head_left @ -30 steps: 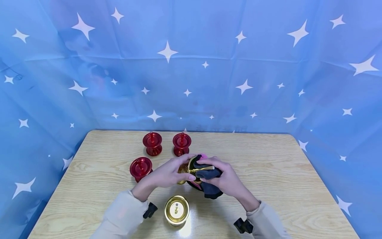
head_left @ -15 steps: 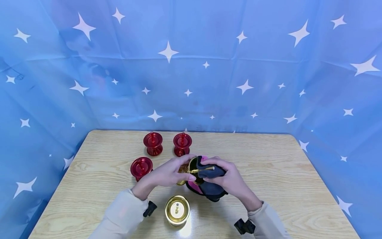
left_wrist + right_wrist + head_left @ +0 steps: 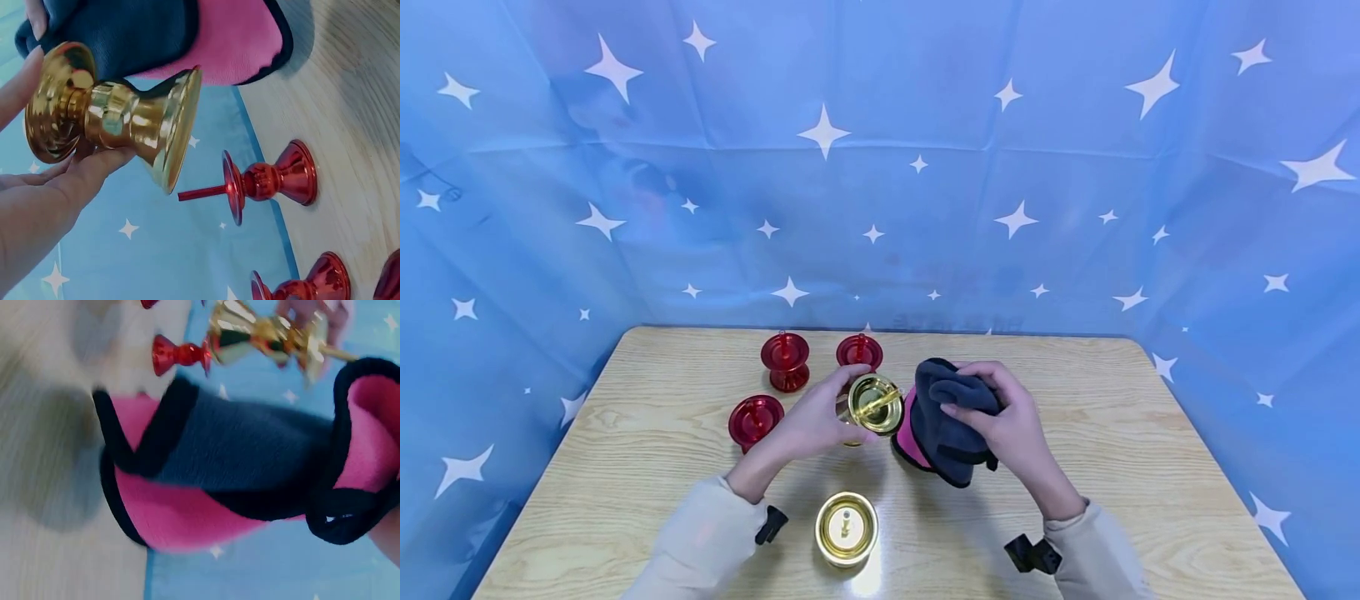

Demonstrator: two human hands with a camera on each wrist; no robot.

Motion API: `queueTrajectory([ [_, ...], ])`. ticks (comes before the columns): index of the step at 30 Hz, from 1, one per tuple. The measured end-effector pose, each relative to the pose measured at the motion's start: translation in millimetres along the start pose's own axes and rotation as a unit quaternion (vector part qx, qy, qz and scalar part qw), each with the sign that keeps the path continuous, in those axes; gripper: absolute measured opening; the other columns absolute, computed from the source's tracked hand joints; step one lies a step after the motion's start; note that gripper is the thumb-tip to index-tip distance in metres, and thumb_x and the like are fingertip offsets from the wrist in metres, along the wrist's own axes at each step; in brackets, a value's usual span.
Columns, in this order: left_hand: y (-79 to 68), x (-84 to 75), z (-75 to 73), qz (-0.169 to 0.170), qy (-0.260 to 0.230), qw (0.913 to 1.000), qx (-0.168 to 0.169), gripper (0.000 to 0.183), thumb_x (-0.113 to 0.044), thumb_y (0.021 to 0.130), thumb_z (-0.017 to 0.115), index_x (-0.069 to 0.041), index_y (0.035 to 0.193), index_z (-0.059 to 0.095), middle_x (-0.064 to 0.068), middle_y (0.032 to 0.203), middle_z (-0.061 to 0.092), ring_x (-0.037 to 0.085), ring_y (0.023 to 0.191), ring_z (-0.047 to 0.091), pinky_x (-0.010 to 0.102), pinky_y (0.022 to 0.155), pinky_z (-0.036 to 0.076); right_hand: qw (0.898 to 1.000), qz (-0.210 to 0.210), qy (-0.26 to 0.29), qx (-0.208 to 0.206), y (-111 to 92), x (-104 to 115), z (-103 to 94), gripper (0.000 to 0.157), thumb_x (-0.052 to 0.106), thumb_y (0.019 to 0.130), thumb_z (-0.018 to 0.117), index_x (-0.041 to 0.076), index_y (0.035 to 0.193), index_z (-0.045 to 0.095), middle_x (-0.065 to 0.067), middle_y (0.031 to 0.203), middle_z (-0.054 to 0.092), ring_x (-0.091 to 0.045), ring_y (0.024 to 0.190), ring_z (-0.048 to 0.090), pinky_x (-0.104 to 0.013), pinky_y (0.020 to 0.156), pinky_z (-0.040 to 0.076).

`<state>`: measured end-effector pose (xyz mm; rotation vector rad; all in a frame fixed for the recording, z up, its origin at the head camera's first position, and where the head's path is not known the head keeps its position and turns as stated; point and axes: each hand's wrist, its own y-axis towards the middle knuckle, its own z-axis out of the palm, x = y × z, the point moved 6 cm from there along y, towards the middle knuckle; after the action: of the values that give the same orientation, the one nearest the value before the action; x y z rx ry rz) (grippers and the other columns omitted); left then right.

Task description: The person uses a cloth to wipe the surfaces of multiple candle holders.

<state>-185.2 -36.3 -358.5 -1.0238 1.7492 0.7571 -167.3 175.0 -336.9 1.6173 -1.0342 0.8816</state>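
Observation:
In the head view, my left hand grips a shiny gold candle holder above the table, its spiked cup tilted up and to the right. The left wrist view shows this gold candle holder from the side, with the thumb and fingers around its cup end. To the right of it, my right hand pinches a bunched cleaning cloth, dark grey with pink on the reverse and black edging. The cloth hangs folded in the right wrist view, apart from the gold holder.
Several candle holders stand on the wooden table. Two red candle holders are at the back and another red candle holder at the left. A second gold candle holder stands near the front, between the forearms.
The right hand has drawn the cloth off the gold candle holder, away to the right. The left hand has moved slightly up and left, and turned the holder's cup more toward the camera.

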Motion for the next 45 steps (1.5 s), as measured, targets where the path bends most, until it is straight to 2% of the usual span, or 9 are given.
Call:
queueTrajectory([
  [7, 6.2, -2.5, 5.4, 0.009, -0.02, 0.9996, -0.017, 0.079, -0.011, 0.065, 0.083, -0.001, 0.131, 0.041, 0.012, 0.122, 0.05, 0.028, 0.11, 0.053, 0.036, 0.091, 0.045, 0.994, -0.093, -0.049, 0.018, -8.7, 1.5, 35.4, 0.037, -0.008, 0.07, 0.074, 0.003, 0.103, 0.061, -0.016, 0.12, 0.055, -0.025, 0.112, 0.05, -0.021, 0.095, 0.037],
  [12, 5.2, 0.2, 5.0, -0.006, -0.023, 0.9993, -0.028, 0.078, -0.011, 0.065, 0.083, -0.002, 0.131, 0.041, 0.011, 0.121, 0.051, 0.026, 0.108, 0.054, 0.036, 0.09, 0.045, 0.99, -0.119, -0.014, 0.073, -19.4, -0.1, 52.4, 0.045, -0.016, 0.074, 0.065, -0.004, 0.116, 0.055, -0.024, 0.131, 0.038, -0.031, 0.118, 0.041, -0.017, 0.089, 0.041],
  [18, 4.4, 0.9, 8.0, 0.003, -0.028, 0.9996, -0.006, 0.078, -0.008, 0.066, 0.082, 0.0, 0.132, 0.04, 0.014, 0.125, 0.047, 0.026, 0.11, 0.052, 0.035, 0.092, 0.043, 0.988, -0.13, -0.018, 0.082, -21.5, -6.9, 49.2, 0.036, -0.014, 0.077, 0.063, 0.0, 0.11, 0.061, -0.021, 0.127, 0.041, -0.021, 0.112, 0.046, -0.016, 0.075, 0.045],
  [22, 3.7, -1.5, 12.9, 0.021, -0.029, 0.9985, 0.041, 0.077, -0.005, 0.068, 0.08, 0.002, 0.133, 0.039, 0.016, 0.126, 0.047, 0.027, 0.113, 0.05, 0.037, 0.094, 0.042, 0.987, -0.132, -0.028, 0.083, -17.2, -8.5, 41.6, 0.032, -0.017, 0.073, 0.064, 0.001, 0.099, 0.066, -0.019, 0.119, 0.049, -0.025, 0.108, 0.05, -0.018, 0.083, 0.045],
  [27, 1.9, -3.9, 19.4, 0.025, 0.004, 0.996, 0.086, 0.076, -0.009, 0.069, 0.08, 0.001, 0.133, 0.04, 0.013, 0.129, 0.046, 0.025, 0.115, 0.048, 0.039, 0.096, 0.04, 0.982, -0.144, -0.086, 0.089, -9.1, -5.3, 35.3, 0.033, -0.019, 0.071, 0.064, 0.003, 0.096, 0.068, -0.016, 0.117, 0.054, -0.032, 0.106, 0.051, -0.021, 0.087, 0.044],
  [30, 2.0, -4.2, 20.5, 0.02, 0.004, 0.9967, 0.078, 0.076, -0.01, 0.069, 0.08, 0.0, 0.133, 0.04, 0.013, 0.13, 0.045, 0.025, 0.115, 0.048, 0.038, 0.095, 0.041, 0.982, -0.134, -0.102, 0.084, -8.5, -4.5, 36.3, 0.034, -0.019, 0.071, 0.065, 0.005, 0.096, 0.067, -0.014, 0.117, 0.054, -0.031, 0.108, 0.051, -0.02, 0.089, 0.042],
  [36, 3.3, -2.0, 15.1, 0.014, -0.02, 0.9995, 0.02, 0.076, -0.005, 0.068, 0.08, 0.002, 0.132, 0.04, 0.014, 0.125, 0.047, 0.025, 0.11, 0.052, 0.036, 0.093, 0.043, 0.988, -0.121, -0.08, 0.061, -20.1, -3.7, 44.7, 0.031, -0.014, 0.072, 0.067, 0.004, 0.097, 0.063, -0.017, 0.114, 0.051, -0.028, 0.102, 0.052, -0.018, 0.083, 0.045],
  [39, 3.4, -1.4, 13.2, 0.013, -0.027, 0.9994, 0.015, 0.077, -0.005, 0.068, 0.08, 0.001, 0.133, 0.04, 0.014, 0.125, 0.048, 0.026, 0.111, 0.052, 0.035, 0.093, 0.043, 0.989, -0.121, -0.073, 0.054, -24.9, -1.9, 47.3, 0.032, -0.013, 0.073, 0.068, 0.004, 0.1, 0.064, -0.016, 0.113, 0.05, -0.026, 0.101, 0.052, -0.019, 0.08, 0.047],
  [45, 0.7, -2.4, 17.3, 0.026, -0.046, 0.9939, 0.097, 0.076, -0.003, 0.069, 0.078, -0.002, 0.134, 0.04, 0.012, 0.126, 0.05, 0.024, 0.114, 0.05, 0.037, 0.096, 0.041, 0.989, -0.118, -0.072, 0.055, -21.6, 1.2, 43.7, 0.037, -0.02, 0.069, 0.065, 0.005, 0.096, 0.065, -0.014, 0.113, 0.053, -0.027, 0.102, 0.053, -0.018, 0.082, 0.046],
])
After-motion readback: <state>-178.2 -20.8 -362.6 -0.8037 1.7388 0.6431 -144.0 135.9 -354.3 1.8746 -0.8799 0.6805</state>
